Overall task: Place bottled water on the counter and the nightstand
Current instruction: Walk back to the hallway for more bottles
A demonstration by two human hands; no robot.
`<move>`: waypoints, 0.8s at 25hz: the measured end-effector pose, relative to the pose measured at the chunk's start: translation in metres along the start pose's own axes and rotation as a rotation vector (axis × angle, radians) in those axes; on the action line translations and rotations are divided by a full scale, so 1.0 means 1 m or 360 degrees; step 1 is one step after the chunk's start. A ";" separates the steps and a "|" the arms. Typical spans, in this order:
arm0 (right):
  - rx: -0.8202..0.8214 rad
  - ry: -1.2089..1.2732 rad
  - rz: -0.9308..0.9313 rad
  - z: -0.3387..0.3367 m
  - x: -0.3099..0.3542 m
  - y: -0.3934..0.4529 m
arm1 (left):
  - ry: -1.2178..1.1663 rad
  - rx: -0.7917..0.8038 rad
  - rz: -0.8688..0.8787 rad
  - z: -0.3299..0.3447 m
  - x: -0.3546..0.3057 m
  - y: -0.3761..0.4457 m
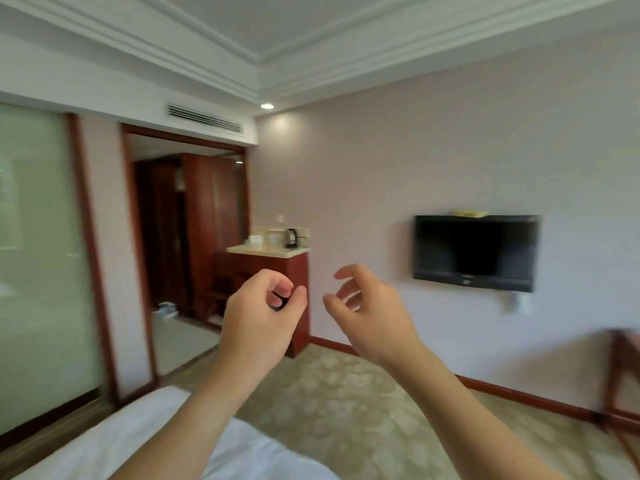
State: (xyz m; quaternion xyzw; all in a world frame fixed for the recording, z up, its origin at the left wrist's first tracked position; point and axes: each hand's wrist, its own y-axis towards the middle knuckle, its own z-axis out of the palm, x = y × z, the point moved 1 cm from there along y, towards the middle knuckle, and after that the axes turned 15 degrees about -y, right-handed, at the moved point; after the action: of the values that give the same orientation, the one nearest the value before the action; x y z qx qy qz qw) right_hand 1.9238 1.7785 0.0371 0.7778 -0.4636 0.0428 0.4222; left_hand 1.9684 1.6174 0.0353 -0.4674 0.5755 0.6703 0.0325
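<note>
Both bare hands hover mid-frame, holding nothing. The left hand (pixel 260 308) curls tight, fingertips tucked toward the thumb; the right hand (pixel 369 311) hangs loosely curled, fingers apart. Behind them at centre stands the counter (pixel 268 250), a pale stone slab on a red-brown wood cabinet, carrying a dark kettle (pixel 291 237). Any bottled water there is too blurred to tell. A flat black television (pixel 476 252) hangs at right.

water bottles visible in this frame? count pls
0. Neither the left hand nor the right hand holds one. The counter carries a kettle and small blurred items, so a bottle there can't be ruled out.
</note>
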 end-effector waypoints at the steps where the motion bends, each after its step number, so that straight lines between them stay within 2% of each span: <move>1: -0.0037 -0.0051 0.0070 -0.015 -0.028 0.006 | -0.0045 0.0097 -0.0003 0.038 0.002 0.005; 4: -0.0147 -0.0192 0.0229 -0.046 -0.109 0.024 | -0.0164 0.0354 -0.0008 0.144 0.013 0.020; 8: -0.0215 -0.0257 0.0412 -0.044 -0.194 0.064 | -0.0291 0.0519 -0.0008 0.248 0.051 0.048; 20: -0.0239 -0.0446 0.0581 0.044 -0.395 0.315 | -0.0442 0.0677 -0.0037 0.481 0.243 0.245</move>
State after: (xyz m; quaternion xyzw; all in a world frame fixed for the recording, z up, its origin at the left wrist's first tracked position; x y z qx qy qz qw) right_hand 1.4472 1.9507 0.0222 0.6460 -0.6523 -0.0245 0.3957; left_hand 1.4060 1.8004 0.0081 -0.3600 0.6881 0.5916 0.2166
